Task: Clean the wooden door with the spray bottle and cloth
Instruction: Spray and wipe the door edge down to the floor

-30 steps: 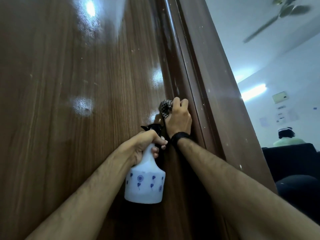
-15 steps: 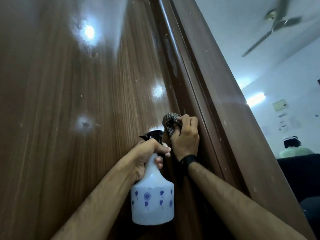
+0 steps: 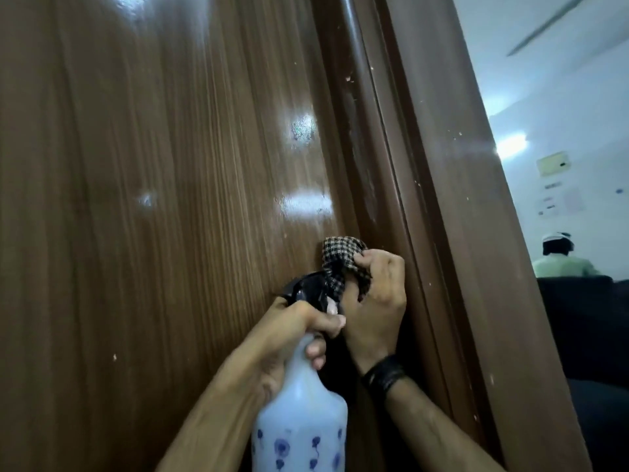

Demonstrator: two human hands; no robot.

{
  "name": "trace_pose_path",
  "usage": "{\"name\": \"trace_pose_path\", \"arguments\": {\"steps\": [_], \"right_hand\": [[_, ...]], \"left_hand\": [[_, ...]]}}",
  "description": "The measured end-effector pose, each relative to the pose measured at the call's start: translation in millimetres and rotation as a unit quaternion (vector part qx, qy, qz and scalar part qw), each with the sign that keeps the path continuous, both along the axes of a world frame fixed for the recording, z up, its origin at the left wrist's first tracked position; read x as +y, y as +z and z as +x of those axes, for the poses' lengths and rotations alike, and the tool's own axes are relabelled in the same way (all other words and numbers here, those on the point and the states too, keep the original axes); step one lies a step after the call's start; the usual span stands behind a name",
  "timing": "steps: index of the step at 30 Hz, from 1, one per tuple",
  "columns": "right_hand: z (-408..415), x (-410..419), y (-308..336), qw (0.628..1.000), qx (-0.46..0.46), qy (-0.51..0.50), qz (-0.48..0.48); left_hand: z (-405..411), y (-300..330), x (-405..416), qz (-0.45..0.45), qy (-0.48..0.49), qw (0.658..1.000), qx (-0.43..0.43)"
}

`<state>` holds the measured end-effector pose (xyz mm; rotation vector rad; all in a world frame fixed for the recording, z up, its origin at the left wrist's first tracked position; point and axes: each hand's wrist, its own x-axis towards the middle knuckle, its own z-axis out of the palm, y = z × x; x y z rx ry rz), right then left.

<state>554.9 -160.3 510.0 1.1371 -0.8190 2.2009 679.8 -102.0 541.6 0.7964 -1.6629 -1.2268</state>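
Since a second ago both hands have come lower in the view, and the camera now looks more steeply up the door, so the bottle's base is cut off by the lower edge and most of the ceiling fan has slid out at the top right.

The fingers of the right hand (image 3: pixel 374 301) are curled tight round a bunched black-and-cream checked cloth (image 3: pixel 342 258), which they press against the right edge of the glossy brown wood-grain door (image 3: pixel 153 199), just where the panel meets the darker brown moulded door frame (image 3: pixel 442 199). A black band (image 3: pixel 383 374) circles that wrist.

The left hand (image 3: pixel 289 338) grips the neck of a white translucent plastic spray bottle with small blue flower prints (image 3: pixel 301 420); its fingers wrap the neck just under the black trigger head (image 3: pixel 306 289), which sits close to the door and touches the lower fold of the cloth. The bottle hangs upright, near the right forearm.

The door shows several bright reflections and pale specks; the frame carries smeared streaks and light flecks above the cloth.

Far right, through the opening, a white wall holds a glowing tube light (image 3: pixel 510 146) and some papers, and a seated person (image 3: pixel 558 257) in a pale green top shows behind a dark sofa back (image 3: pixel 585 318).
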Motion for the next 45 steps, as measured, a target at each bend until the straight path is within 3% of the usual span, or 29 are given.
{"name": "trace_pose_path", "arguments": {"steps": [6, 12, 20, 28, 31, 36, 45], "right_hand": [[6, 8, 13, 0.999, -0.006, -0.002, 0.04], [-7, 9, 134, 0.996, 0.045, 0.012, 0.07], [-9, 17, 142, 0.989, 0.054, 0.032, 0.132], [-13, 24, 270, 0.988, 0.082, 0.063, 0.118], [-15, 25, 275, 0.985, 0.092, 0.075, 0.126], [-24, 36, 241, 0.971, 0.161, 0.05, 0.168], [-24, 42, 354, 0.98, 0.111, 0.066, 0.148]], "left_hand": [[-5, 55, 7, 0.035, 0.021, 0.997, -0.061], [-15, 132, 6, 0.042, 0.038, 0.998, -0.023], [-20, 176, 31, 0.089, 0.071, 0.989, -0.097], [-20, 238, 42, 0.094, 0.131, 0.986, -0.043], [-18, 253, 47, 0.091, 0.152, 0.984, -0.021], [-18, 269, 59, 0.084, 0.158, 0.982, -0.056], [-10, 302, 74, 0.077, 0.171, 0.982, -0.015]]}}
